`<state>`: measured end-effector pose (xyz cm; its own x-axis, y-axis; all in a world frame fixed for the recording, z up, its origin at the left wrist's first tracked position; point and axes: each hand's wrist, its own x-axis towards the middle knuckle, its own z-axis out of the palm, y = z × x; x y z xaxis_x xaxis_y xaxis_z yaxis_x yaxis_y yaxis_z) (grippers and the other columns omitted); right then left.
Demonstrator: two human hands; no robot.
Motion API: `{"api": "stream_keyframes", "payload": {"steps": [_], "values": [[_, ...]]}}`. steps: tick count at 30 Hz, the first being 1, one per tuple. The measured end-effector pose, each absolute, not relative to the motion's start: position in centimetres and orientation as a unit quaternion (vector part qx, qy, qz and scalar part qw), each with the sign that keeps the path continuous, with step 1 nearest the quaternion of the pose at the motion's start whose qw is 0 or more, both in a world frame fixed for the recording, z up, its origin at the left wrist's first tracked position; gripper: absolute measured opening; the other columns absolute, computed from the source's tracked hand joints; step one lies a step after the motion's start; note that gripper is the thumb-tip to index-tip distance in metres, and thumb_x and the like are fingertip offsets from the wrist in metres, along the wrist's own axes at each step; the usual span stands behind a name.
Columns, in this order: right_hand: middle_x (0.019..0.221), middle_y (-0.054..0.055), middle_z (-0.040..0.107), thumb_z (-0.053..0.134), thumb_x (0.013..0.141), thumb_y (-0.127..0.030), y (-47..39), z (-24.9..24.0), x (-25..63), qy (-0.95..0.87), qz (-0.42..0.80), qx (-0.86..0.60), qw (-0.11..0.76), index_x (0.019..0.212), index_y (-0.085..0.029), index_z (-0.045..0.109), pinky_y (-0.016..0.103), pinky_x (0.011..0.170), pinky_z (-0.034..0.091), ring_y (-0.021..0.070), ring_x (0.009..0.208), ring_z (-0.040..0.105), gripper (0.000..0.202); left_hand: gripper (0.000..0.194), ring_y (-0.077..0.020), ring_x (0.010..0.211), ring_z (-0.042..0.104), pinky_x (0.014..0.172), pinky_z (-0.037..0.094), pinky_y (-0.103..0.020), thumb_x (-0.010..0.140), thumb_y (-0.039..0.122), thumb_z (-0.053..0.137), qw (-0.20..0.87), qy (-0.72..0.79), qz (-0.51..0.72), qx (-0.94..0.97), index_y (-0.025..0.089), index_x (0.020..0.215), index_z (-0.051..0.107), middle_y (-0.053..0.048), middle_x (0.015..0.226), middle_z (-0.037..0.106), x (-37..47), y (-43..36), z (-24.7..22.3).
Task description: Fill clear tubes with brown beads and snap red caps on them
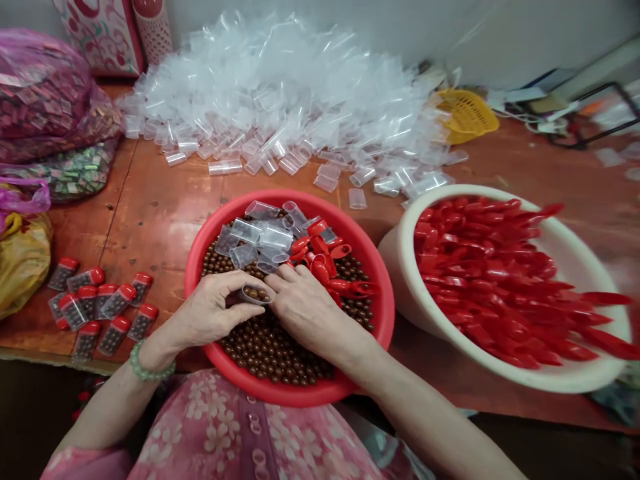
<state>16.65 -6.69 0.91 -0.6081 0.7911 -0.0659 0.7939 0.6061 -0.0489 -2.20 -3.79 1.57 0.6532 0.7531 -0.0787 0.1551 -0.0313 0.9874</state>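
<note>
My left hand [220,310] is closed around a clear plastic tube [257,294] with several brown balls inside, its open end toward me. Right beside it, my right hand [305,303] reaches down over the balls with bent fingers; its fingertips are hidden, so what they hold does not show. Both hands are over a red basin [385,320] full of small brown balls [280,353]. On top of the balls lie loose clear tubes [260,233] and red plastic caps [320,263].
Filled red-capped tubes [100,303] lie at the left. A cream tub [400,260] of red pieces [490,280] stands right. Clear tubes [300,100] are heaped at the back, beside a yellow basket [467,113]. Plastic bags [50,100] sit far left.
</note>
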Motion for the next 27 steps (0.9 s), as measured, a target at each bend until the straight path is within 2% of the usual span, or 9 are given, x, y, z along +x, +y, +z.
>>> {"api": "stream_keyframes", "payload": {"steps": [2,4,9,12,14,16,20,23,27], "values": [[0.076,0.009,0.064,0.052,0.089,-0.009,-6.5,0.5,16.9,0.898,-0.047,0.437,0.010,0.085,-0.015,0.066,0.037,0.070,0.035,0.0245,0.079,0.051,0.016,0.015,-0.0130,0.087,0.063,0.084,0.047,-0.026,0.081,0.013,0.063,0.633,0.348,0.248,0.645,0.014,0.095,0.067,-0.003,0.093,0.069,-2.3,-4.0,1.7],[0.078,0.009,0.066,0.050,0.089,-0.008,-6.5,0.4,17.7,0.888,-0.083,0.451,-0.043,0.090,-0.014,0.066,0.037,0.071,0.039,0.0231,0.078,0.052,0.018,0.015,-0.0127,0.086,0.062,0.084,0.047,-0.026,0.081,0.015,0.063,0.671,0.354,0.252,0.601,0.013,0.096,0.065,-0.004,0.093,0.069,-2.3,-4.2,1.9],[0.095,0.005,0.070,0.053,0.093,-0.025,-7.0,1.2,19.9,0.717,-0.269,0.549,-0.335,0.111,-0.021,0.061,0.033,0.078,0.051,0.0180,0.084,0.063,0.020,0.018,-0.0122,0.085,0.063,0.082,0.048,-0.025,0.082,0.025,0.066,0.773,0.319,0.274,0.475,0.014,0.095,0.061,-0.004,0.091,0.068,-2.0,-4.7,1.8],[0.089,0.003,0.067,0.056,0.091,-0.033,-7.0,2.1,20.2,0.555,-0.405,0.558,-0.466,0.110,-0.025,0.060,0.032,0.078,0.054,0.0170,0.083,0.065,0.021,0.024,-0.0128,0.082,0.063,0.078,0.048,-0.025,0.082,0.033,0.068,0.808,0.281,0.271,0.442,0.014,0.094,0.059,-0.005,0.089,0.066,-1.4,-5.1,1.6],[0.082,0.002,0.063,0.057,0.091,-0.034,-7.0,2.7,19.9,0.494,-0.458,0.528,-0.518,0.106,-0.026,0.061,0.032,0.078,0.054,0.0171,0.083,0.065,0.018,0.028,-0.0118,0.079,0.062,0.076,0.047,-0.025,0.081,0.036,0.069,0.807,0.286,0.270,0.440,0.014,0.094,0.057,-0.004,0.087,0.065,-0.9,-5.4,1.6],[0.077,0.000,0.060,0.057,0.091,-0.035,-7.0,3.2,19.4,0.478,-0.503,0.501,-0.517,0.108,-0.026,0.061,0.029,0.071,0.054,0.0152,0.075,0.064,0.019,0.029,-0.0105,0.076,0.059,0.074,0.046,-0.024,0.081,0.037,0.070,0.792,0.307,0.267,0.455,0.015,0.094,0.057,-0.003,0.085,0.062,-0.7,-5.4,1.7],[0.074,-0.003,0.057,0.055,0.093,-0.033,-7.2,3.9,18.6,0.510,-0.551,0.492,-0.442,0.122,-0.025,0.053,0.023,0.053,0.048,0.0087,0.053,0.054,0.029,0.031,-0.0106,0.073,0.056,0.071,0.044,-0.024,0.082,0.041,0.067,0.788,0.305,0.235,0.480,0.015,0.095,0.055,-0.001,0.081,0.060,-0.8,-5.2,1.8],[0.071,-0.004,0.056,0.055,0.093,-0.030,-7.1,4.3,18.2,0.569,-0.526,0.486,-0.404,0.107,-0.023,0.055,0.020,0.050,0.045,0.0081,0.053,0.053,0.015,0.030,-0.0100,0.069,0.052,0.068,0.042,-0.024,0.083,0.041,0.065,0.778,0.305,0.230,0.499,0.015,0.093,0.055,0.000,0.077,0.058,-1.0,-5.1,1.7],[0.084,0.001,0.060,0.057,0.092,-0.027,-6.5,4.6,17.6,0.630,-0.500,0.473,-0.359,0.097,-0.020,0.059,0.019,0.045,0.041,0.0059,0.053,0.050,0.009,0.026,-0.0112,0.074,0.052,0.073,0.044,-0.025,0.084,0.034,0.063,0.758,0.310,0.241,0.521,0.014,0.100,0.059,-0.001,0.083,0.060,-1.1,-5.2,1.4]]}}
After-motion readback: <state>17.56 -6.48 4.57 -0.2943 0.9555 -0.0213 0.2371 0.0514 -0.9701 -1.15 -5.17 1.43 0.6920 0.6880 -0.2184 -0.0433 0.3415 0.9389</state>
